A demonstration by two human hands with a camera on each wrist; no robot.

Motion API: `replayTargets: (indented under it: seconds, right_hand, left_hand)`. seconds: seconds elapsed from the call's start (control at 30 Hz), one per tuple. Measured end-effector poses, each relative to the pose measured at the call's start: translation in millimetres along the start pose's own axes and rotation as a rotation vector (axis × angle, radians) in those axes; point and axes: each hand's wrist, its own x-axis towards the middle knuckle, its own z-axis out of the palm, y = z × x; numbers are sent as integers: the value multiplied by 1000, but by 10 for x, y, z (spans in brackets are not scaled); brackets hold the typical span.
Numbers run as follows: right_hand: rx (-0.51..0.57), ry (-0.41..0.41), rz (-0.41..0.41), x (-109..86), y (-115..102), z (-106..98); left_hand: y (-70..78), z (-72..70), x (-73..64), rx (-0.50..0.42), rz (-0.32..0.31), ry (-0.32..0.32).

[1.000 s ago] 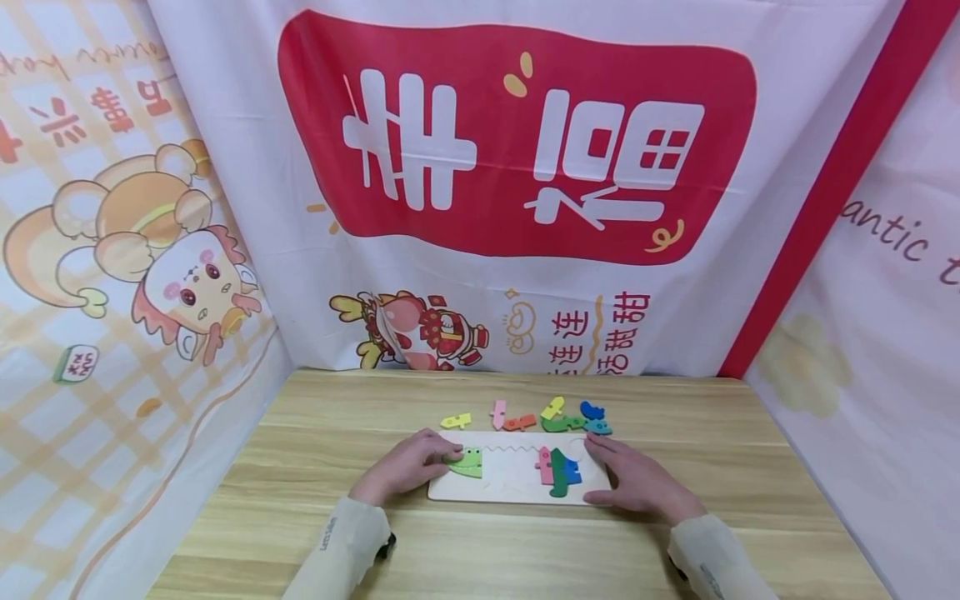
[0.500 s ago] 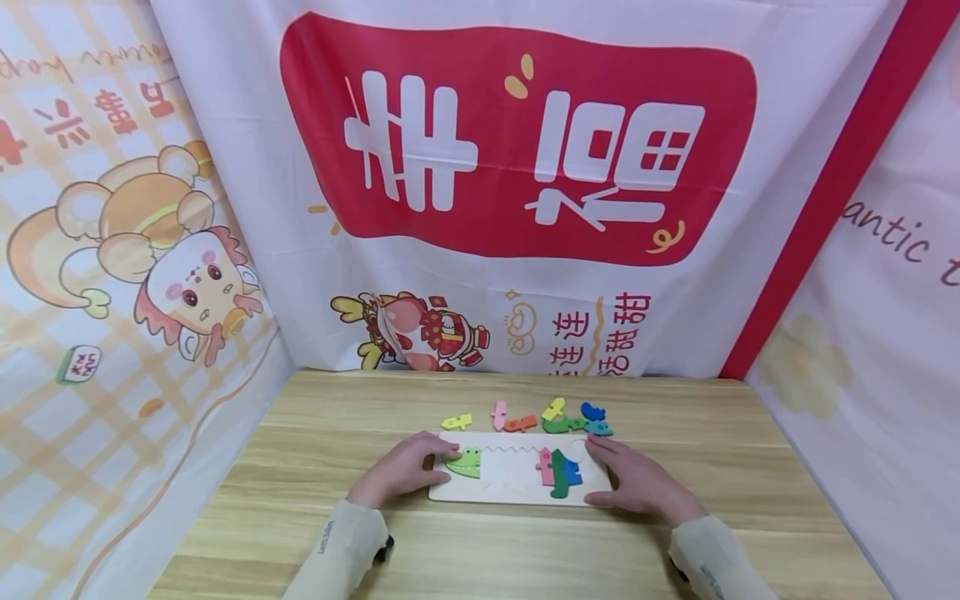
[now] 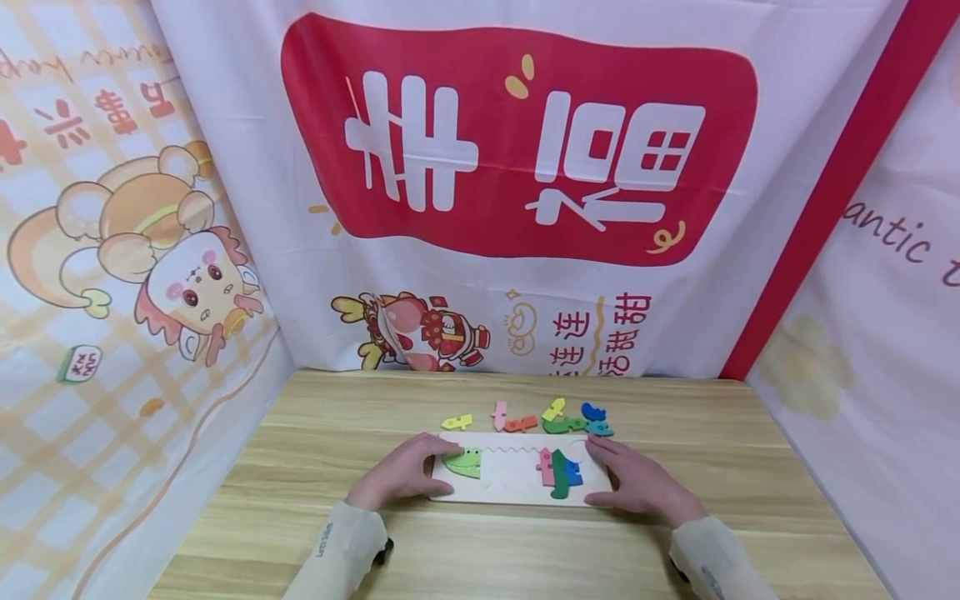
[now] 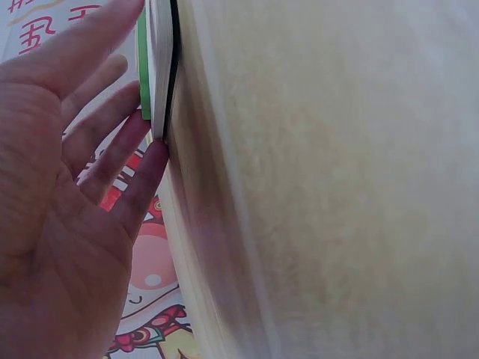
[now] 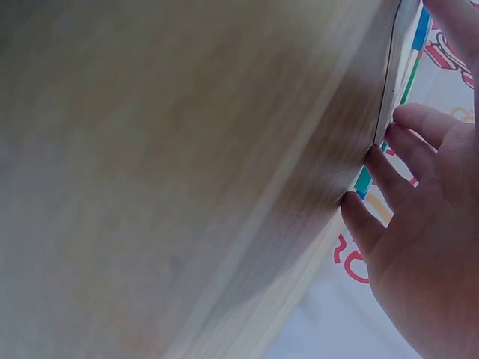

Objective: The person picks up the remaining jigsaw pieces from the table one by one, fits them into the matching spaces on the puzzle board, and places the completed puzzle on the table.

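Hands (image 3: 405, 468) (image 3: 637, 479) touch a board (image 3: 508, 477) before cloth (image 3: 506, 167) reading "幸福".

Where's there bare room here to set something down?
The tabletop is bare between the two sleeves, nearside of the board, and left of the left hand and right of the right hand. The board has room between the green head piece and its pink piece. It's crowded just past the board's far edge, where loose pieces lie.

board (image 3: 510, 482) on table (image 3: 480, 550) | head piece (image 3: 467, 464) left, cluster (image 3: 559, 473) right on board | loose pieces (image 3: 520, 424) behind
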Motion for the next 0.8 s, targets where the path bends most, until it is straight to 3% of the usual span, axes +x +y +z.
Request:
replayTargets:
  seconds: [0.13, 0.23, 0.47, 0.57, 0.8]
  right_hand:
    - [-3, -4, -3, 2, 24, 24]
    - [-7, 2, -7, 13, 33, 29]
    - [-17, 7, -8, 28, 32, 17]
    - [-16, 10, -9, 27, 32, 21]
    - [-19, 16, -13, 18, 36, 21]
  left_hand:
    - [7, 21, -12, -21, -17, -5]
    - [29, 20, -3, -37, -52, 33]
    - [43, 0, 183, -28, -174, 269]
    - [20, -24, 303, -28, -216, 338]
    - [-35, -38, 507, -11, -250, 346]
